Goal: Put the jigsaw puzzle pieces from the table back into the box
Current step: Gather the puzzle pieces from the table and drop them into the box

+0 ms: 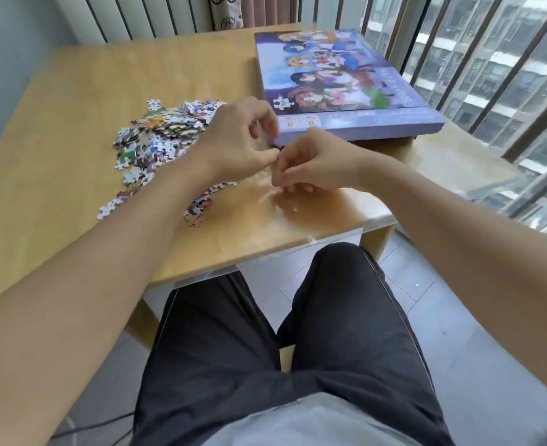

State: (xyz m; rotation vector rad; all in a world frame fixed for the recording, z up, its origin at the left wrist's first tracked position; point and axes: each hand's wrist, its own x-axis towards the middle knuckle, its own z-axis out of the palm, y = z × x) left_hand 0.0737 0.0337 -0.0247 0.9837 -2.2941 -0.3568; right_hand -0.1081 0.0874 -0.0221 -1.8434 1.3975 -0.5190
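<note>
A heap of colourful jigsaw pieces (162, 133) lies on the wooden table (72, 85), left of centre, with a few stray pieces (198, 207) nearer the front edge. The purple puzzle box (346, 75) lies closed at the back right, picture side up. My left hand (236, 140) and my right hand (314, 162) meet just in front of the box's near left corner. Their fingertips are curled and pinch the edge of what looks like a clear plastic bag (285, 204), which lies glinting on the table below them.
The table's front edge runs just above my knees. A lower glass-topped surface (459, 162) stands to the right of the table, beside the window railing (491, 75). Bare tabletop stretches left of and behind the heap.
</note>
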